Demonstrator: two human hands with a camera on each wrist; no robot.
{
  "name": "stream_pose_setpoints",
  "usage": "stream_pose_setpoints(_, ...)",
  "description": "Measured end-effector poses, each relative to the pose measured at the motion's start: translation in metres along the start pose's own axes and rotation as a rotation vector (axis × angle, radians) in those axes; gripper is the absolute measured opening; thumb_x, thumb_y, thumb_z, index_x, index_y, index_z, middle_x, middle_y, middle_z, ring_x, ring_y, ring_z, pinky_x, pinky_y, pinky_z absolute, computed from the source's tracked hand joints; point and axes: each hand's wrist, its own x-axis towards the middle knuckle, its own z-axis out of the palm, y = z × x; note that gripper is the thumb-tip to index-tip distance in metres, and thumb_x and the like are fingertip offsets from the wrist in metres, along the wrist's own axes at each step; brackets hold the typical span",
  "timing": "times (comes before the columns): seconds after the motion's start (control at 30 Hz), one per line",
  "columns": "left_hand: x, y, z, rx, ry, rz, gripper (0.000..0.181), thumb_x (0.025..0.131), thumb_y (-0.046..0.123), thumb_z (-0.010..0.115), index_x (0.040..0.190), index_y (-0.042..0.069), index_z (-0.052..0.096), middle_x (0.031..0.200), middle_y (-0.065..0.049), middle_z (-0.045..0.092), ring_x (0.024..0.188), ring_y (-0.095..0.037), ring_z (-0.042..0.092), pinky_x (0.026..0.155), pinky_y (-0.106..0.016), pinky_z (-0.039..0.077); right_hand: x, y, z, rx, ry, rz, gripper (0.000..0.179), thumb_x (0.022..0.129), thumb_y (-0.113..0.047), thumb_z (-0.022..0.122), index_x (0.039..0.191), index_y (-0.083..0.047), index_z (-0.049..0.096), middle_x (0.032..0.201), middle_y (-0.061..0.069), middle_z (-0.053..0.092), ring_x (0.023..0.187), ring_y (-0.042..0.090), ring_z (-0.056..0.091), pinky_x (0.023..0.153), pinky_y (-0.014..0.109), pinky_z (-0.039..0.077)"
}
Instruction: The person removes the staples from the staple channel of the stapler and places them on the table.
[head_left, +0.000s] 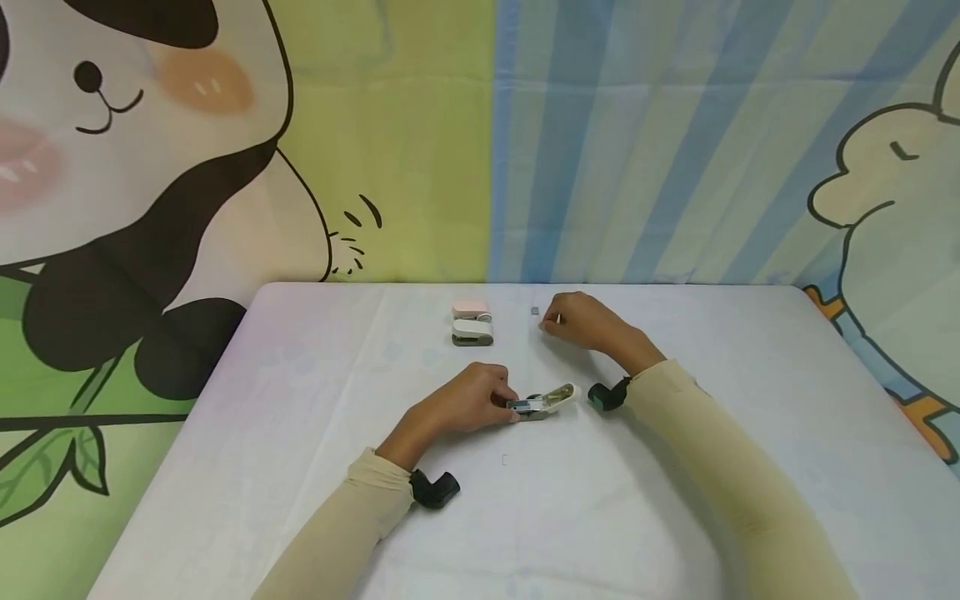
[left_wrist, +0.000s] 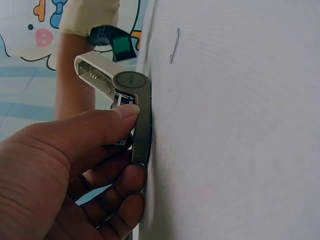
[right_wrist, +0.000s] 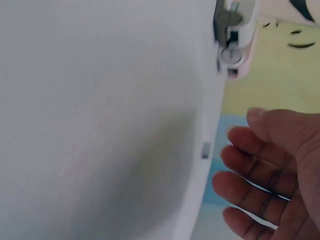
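Our opened stapler (head_left: 543,403)
Left hand (head_left: 467,397) pinched it, likely for steadiness; beyond it, our relaxed, empty right hand (head_left: 591,323) hovered beside apparent staples (head_left: 535,311).

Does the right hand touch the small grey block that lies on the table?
Apart. The right wrist view shows a narrow gap between the fingers of the right hand and the small grey block.

You are seeing smooth plastic on the stapler's (head_left: 542,405) lid, its innards glinting like metal. The small grey block (right_wrist: 205,150) is looking dully metallic; the loose staple (left_wrist: 175,46) is showing bare wire. Matt cloth is covering your bench (head_left: 247,450), and soft cloth is forming your sleeves (head_left: 738,483).
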Motion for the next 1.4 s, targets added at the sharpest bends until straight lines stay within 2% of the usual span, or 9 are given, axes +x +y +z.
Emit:
stream_pose_setpoints(0.2,0.001,0.0,0.0,0.008,0.008,0.011,0.018,0.082,0.015,0.079,0.099,0.008,0.078,0.074,0.006,0.049,0.066,-0.007,0.045,0.058,-0.021,0.038,-0.027,-0.022,-0.005,0.051,-0.063,-0.205,0.016,0.094,-0.024,0.067,0.094,-0.01,0.076,0.088,-0.003,0.063,0.077,0.011,0.057,0.07,0.033,0.048)
stream_pose_setpoints(0.3,0.001,0.0,0.0,0.01,0.013,0.027,0.017,0.082,0.014,0.079,0.098,0.008,0.078,0.074,0.006,0.049,0.066,-0.008,0.045,0.058,-0.022,0.038,-0.04,-0.029,-0.006,0.097,-0.126,-0.253,0.021,0.093,-0.031,0.067,0.097,-0.012,0.076,0.09,-0.007,0.063,0.081,0.01,0.058,0.073,0.033,0.049)
stream_pose_setpoints(0.47,0.0,0.0,0.0,-0.005,0.011,0.014,0.017,0.082,0.013,0.079,0.097,0.006,0.078,0.073,0.005,0.049,0.065,-0.008,0.046,0.058,-0.023,0.039,-0.057,-0.036,-0.009,0.127,-0.254,-0.237,0.038,0.084,-0.041,0.075,0.109,-0.012,0.073,0.099,-0.006,0.065,0.093,0.014,0.059,0.08,0.035,0.048)
stream_pose_setpoints(0.6,-0.001,0.001,-0.001,-0.009,0.009,-0.012,0.019,0.082,0.013,0.079,0.099,0.005,0.078,0.074,0.005,0.049,0.066,-0.008,0.047,0.058,-0.023,0.039,-0.068,-0.042,-0.012,0.105,-0.321,-0.24,0.036,0.081,-0.033,0.08,0.11,-0.014,0.073,0.098,-0.009,0.064,0.091,0.01,0.058,0.08,0.034,0.048)
stream_pose_setpoints(0.77,0.0,0.002,0.0,-0.021,0.01,-0.022,0.019,0.082,0.014,0.079,0.099,0.005,0.077,0.076,0.005,0.051,0.067,-0.008,0.049,0.058,-0.024,0.041,-0.077,-0.042,-0.012,0.066,-0.296,-0.228,0.026,0.085,-0.019,0.077,0.109,-0.012,0.073,0.095,-0.01,0.062,0.086,0.009,0.055,0.078,0.032,0.047)
stream_pose_setpoints(1.03,0.005,0.002,0.002,-0.068,-0.019,-0.024,0.017,0.083,0.016,0.078,0.098,0.007,0.078,0.077,0.007,0.054,0.069,-0.007,0.052,0.061,-0.023,0.044,-0.082,-0.038,-0.013,0.047,-0.286,-0.198,0.022,0.087,-0.015,0.075,0.108,-0.013,0.072,0.095,-0.009,0.062,0.085,0.008,0.055,0.079,0.033,0.047)
stream_pose_setpoints(1.2,0.021,0.005,0.003,-0.125,-0.069,-0.048,0.011,0.084,0.016,0.077,0.093,0.01,0.078,0.079,0.006,0.058,0.072,-0.008,0.055,0.062,-0.024,0.046,-0.087,-0.03,-0.02,0.005,-0.305,-0.158,0.022,0.088,-0.016,0.074,0.11,-0.012,0.072,0.095,-0.009,0.061,0.086,0.01,0.056,0.079,0.034,0.047)
stream_pose_setpoints(1.3,0.041,0.009,0.004,-0.125,-0.099,-0.082,0.009,0.086,0.016,0.075,0.092,0.01,0.077,0.08,0.006,0.06,0.072,-0.008,0.055,0.062,-0.024,0.046,-0.091,-0.022,-0.027,-0.056,-0.302,-0.107,0.023,0.088,-0.015,0.073,0.111,-0.011,0.071,0.098,-0.007,0.062,0.088,0.01,0.057,0.079,0.034,0.048)
stream_pose_setpoints(1.4,0.063,0.012,0.004,-0.086,-0.104,-0.114,0.008,0.087,0.017,0.074,0.091,0.009,0.076,0.08,0.006,0.062,0.072,-0.009,0.054,0.062,-0.023,0.045,-0.09,-0.017,-0.036,-0.134,-0.272,-0.085,0.024,0.088,-0.012,0.073,0.112,-0.01,0.071,0.1,-0.003,0.062,0.092,0.014,0.059,0.08,0.036,0.049)
